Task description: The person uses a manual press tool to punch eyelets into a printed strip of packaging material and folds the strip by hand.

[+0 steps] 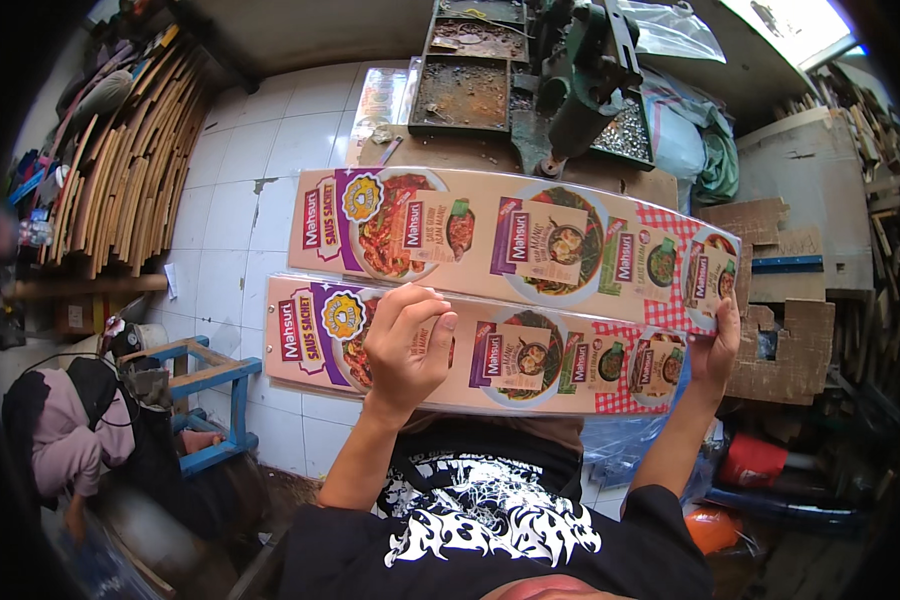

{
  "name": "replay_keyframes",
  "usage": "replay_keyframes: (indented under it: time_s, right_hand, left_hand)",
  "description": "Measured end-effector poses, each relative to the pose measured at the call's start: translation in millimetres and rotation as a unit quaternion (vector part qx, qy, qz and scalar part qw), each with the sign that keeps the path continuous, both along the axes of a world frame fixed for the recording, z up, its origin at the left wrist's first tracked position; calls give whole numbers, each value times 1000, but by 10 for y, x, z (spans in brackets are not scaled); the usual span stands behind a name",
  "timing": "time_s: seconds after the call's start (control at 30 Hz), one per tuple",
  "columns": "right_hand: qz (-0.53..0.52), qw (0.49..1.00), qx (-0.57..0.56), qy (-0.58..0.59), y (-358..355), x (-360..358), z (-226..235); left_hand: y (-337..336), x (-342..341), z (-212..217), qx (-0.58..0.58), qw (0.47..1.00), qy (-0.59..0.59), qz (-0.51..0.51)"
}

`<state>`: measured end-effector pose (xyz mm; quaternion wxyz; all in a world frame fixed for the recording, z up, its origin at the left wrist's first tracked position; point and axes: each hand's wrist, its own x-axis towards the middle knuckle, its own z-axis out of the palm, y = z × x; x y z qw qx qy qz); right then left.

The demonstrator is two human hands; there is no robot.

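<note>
left hand (pixel 407 350) curls over lower strip (pixel 490 350), hold unclear; right hand (pixel 714 350) grips upper strip (pixel 475 240).

The far printed panel (pixel 370 262) and near printed panel (pixel 310 375) have smooth, glossy, plastic-looking faces. Beyond them, the machine (pixel 582 110) looks like green-painted metal; the far tray (pixel 460 95) has a rough, rusty-looking bed. Clear plastic (pixel 675 32) shines at far right. Left, pale floor tiles (pixel 255 135) gleam smoothly, and the blue stool (pixel 238 400) looks like painted wood. The near black shirt (pixel 345 550) is matt cloth.
</note>
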<state>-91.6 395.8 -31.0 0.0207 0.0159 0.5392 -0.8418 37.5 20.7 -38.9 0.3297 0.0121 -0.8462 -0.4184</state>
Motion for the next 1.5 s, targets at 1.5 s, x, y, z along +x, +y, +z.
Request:
replay_keyframes:
  time_s: [1.5]
  right_hand:
    - [34,971,-205,119,904,832,-765]
  left_hand:
    - [-108,-69,449,475,879,-26,-3]
